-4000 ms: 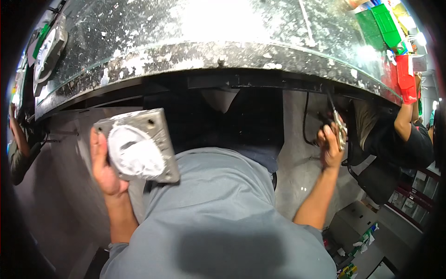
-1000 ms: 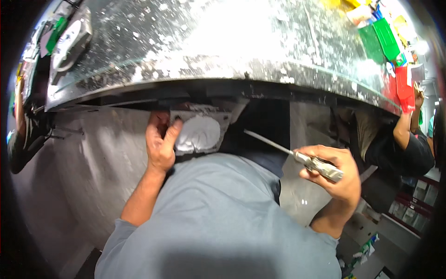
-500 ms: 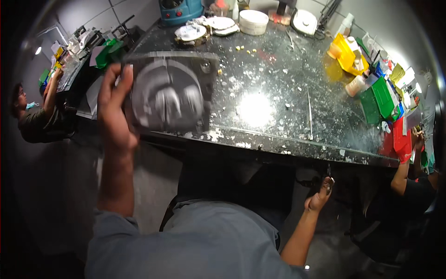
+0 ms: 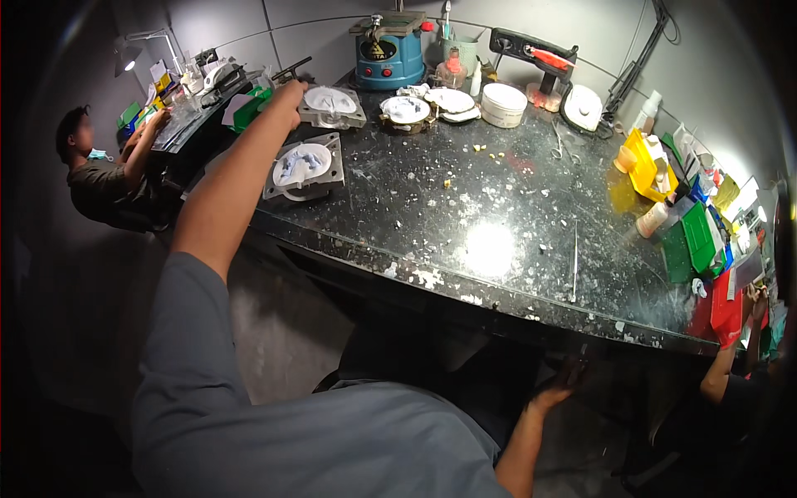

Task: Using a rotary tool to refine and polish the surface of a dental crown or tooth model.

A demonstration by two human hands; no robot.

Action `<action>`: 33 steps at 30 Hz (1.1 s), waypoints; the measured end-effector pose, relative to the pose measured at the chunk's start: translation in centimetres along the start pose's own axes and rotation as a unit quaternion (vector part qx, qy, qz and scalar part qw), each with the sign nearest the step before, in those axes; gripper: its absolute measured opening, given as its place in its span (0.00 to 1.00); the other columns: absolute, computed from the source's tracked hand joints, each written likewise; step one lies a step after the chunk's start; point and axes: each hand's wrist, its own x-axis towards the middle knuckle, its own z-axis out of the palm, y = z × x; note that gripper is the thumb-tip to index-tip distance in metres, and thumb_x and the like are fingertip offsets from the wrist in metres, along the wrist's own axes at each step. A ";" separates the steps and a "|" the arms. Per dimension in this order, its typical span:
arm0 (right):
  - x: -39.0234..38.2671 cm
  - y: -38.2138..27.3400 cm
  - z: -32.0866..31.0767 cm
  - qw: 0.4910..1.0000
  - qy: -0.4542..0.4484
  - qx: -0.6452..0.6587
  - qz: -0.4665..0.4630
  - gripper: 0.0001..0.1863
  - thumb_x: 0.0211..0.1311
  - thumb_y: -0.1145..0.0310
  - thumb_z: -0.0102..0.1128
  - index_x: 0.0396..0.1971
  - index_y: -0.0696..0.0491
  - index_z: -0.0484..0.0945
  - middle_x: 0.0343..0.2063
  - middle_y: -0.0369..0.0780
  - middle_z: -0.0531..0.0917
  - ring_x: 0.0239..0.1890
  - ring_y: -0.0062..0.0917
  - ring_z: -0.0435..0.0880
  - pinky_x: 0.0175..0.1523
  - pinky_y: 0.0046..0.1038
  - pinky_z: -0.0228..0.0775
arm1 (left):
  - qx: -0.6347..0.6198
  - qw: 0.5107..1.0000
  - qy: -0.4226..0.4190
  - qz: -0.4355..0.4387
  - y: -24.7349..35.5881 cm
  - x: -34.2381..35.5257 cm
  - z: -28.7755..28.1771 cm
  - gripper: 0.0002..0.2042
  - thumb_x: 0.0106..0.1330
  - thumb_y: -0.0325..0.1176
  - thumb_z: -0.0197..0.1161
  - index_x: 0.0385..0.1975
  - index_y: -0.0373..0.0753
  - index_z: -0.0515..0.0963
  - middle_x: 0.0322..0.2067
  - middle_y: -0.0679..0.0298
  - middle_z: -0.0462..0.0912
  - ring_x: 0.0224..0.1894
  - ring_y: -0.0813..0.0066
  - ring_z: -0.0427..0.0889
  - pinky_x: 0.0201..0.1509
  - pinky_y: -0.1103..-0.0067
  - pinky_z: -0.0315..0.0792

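Left hand (image 4: 290, 104): fingers at the left side of the far metal block (image 4: 357, 116), on the desk (image 4: 398, 187) by its left edge. Looks like contact, but can't tell whether they grasp it or have let go; wrist and forearm block the view. Right hand (image 4: 558, 390): below the desk's near edge, in shadow. Can't tell if those fingers hold anything.

Far block sits flat, white-filled face up. Near metal block (image 4: 335, 178) is just nearer, by the near left corner, also face up, with grey-purple bits in its white fill.

My take on handling: keep fingers on the metal sides, off the white face. Let the whole base seat before easing off, straight back. Leave a gap to the near block so the edges don't knock. Watch the forearm over that one; sleeve up, elbow high. Keep both clear of the left edge.

Farther out, along the far edge: blue machine (image 4: 388, 62), white discs (image 4: 406, 110), white tub (image 4: 503, 108). Scissors (image 4: 559, 148) lie right of the tub. Yellow bin (image 4: 643, 166), green bin (image 4: 699, 236), red bin (image 4: 726, 311) run down the right edge.
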 end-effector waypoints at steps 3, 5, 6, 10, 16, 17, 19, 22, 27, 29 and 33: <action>-0.6 -0.1 -1.1 1.000 -0.004 -0.023 0.008 0.16 0.68 0.71 0.47 0.51 0.65 0.69 0.47 0.45 0.73 0.42 0.27 0.75 0.47 0.28 0.69 | 0.040 0.997 0.038 -0.057 -0.4 -3.5 3.0 0.18 0.61 0.41 0.59 0.46 0.38 0.72 0.45 0.60 0.78 0.47 0.67 0.75 0.50 0.65 0.64; -0.8 0.1 -1.6 0.999 -0.017 -0.004 0.037 0.17 0.68 0.72 0.45 0.51 0.68 0.69 0.54 0.49 0.70 0.49 0.31 0.75 0.57 0.32 0.66 | 0.082 0.989 0.067 -0.102 -0.4 -3.6 3.0 0.18 0.61 0.43 0.58 0.46 0.40 0.73 0.47 0.61 0.77 0.49 0.67 0.73 0.52 0.67 0.59; -1.1 0.2 -1.7 0.999 -0.024 -0.025 0.006 0.16 0.68 0.72 0.47 0.50 0.66 0.68 0.48 0.47 0.73 0.45 0.30 0.76 0.51 0.31 0.69 | 0.082 0.989 0.069 -0.103 -0.3 -2.6 2.5 0.18 0.61 0.43 0.58 0.46 0.40 0.73 0.47 0.61 0.77 0.49 0.67 0.73 0.52 0.67 0.59; -2.4 1.9 -3.4 0.984 -0.081 -0.145 -0.068 0.15 0.66 0.73 0.49 0.50 0.65 0.68 0.45 0.48 0.75 0.45 0.31 0.76 0.50 0.30 0.69 | 0.097 0.981 -0.068 -0.151 -0.2 -1.1 2.9 0.14 0.66 0.41 0.51 0.42 0.38 0.75 0.42 0.56 0.81 0.41 0.64 0.80 0.46 0.64 0.73; -2.5 -1.7 -1.8 0.978 -0.138 -0.154 0.029 0.15 0.62 0.76 0.51 0.48 0.63 0.71 0.46 0.46 0.76 0.52 0.31 0.73 0.55 0.31 0.66 | 0.219 0.958 -0.147 -0.109 -0.1 -0.1 1.0 0.18 0.66 0.46 0.51 0.40 0.37 0.76 0.34 0.60 0.82 0.29 0.71 0.81 0.32 0.70 0.75; -2.5 -1.3 -2.1 0.977 -0.138 -0.157 0.030 0.15 0.62 0.76 0.51 0.48 0.63 0.71 0.46 0.46 0.76 0.52 0.31 0.73 0.55 0.31 0.66 | 0.220 0.958 -0.148 -0.111 -0.4 -0.6 0.7 0.18 0.66 0.46 0.51 0.40 0.37 0.76 0.34 0.60 0.82 0.29 0.71 0.81 0.32 0.70 0.75; -2.6 0.2 -3.5 0.965 -0.150 -0.166 0.136 0.14 0.62 0.72 0.52 0.46 0.60 0.72 0.48 0.43 0.75 0.53 0.31 0.72 0.56 0.31 0.65 | 0.375 0.922 -0.094 0.011 0.2 -3.9 1.4 0.21 0.63 0.53 0.55 0.37 0.38 0.78 0.29 0.66 0.80 0.23 0.78 0.74 0.24 0.78 0.64; -4.3 6.1 -6.7 0.960 -0.154 -0.179 0.148 0.14 0.63 0.67 0.52 0.45 0.58 0.73 0.48 0.46 0.74 0.51 0.36 0.74 0.56 0.34 0.64 | 0.415 0.904 -0.099 0.010 0.6 -3.2 0.7 0.24 0.59 0.57 0.57 0.39 0.41 0.79 0.33 0.62 0.79 0.31 0.76 0.73 0.33 0.78 0.61; -3.0 0.0 -3.8 0.762 -0.451 -0.458 -0.080 0.18 0.62 0.59 0.53 0.43 0.58 0.75 0.42 0.54 0.77 0.49 0.45 0.74 0.54 0.40 0.63 | 0.392 0.671 0.029 0.628 1.5 -9.0 2.6 0.15 0.61 0.48 0.61 0.37 0.42 0.80 0.41 0.57 0.77 0.46 0.58 0.74 0.53 0.68 0.65; -1.2 -8.0 -0.5 0.745 -0.531 -0.404 -0.001 0.21 0.61 0.54 0.53 0.44 0.56 0.78 0.41 0.51 0.80 0.45 0.46 0.76 0.51 0.39 0.66 | 0.332 0.661 -0.007 0.673 2.5 -16.3 4.7 0.08 0.62 0.38 0.62 0.33 0.40 0.80 0.34 0.62 0.76 0.42 0.64 0.71 0.51 0.72 0.62; 2.8 -19.1 3.1 0.769 -0.571 -0.045 0.284 0.15 0.56 0.60 0.63 0.27 0.59 0.81 0.28 0.44 0.83 0.31 0.27 0.81 0.37 0.26 0.70 | 0.274 0.756 -0.242 0.543 0.9 -25.3 6.9 0.17 0.68 0.39 0.56 0.19 0.36 0.68 0.15 0.72 0.61 0.19 0.86 0.59 0.23 0.83 0.56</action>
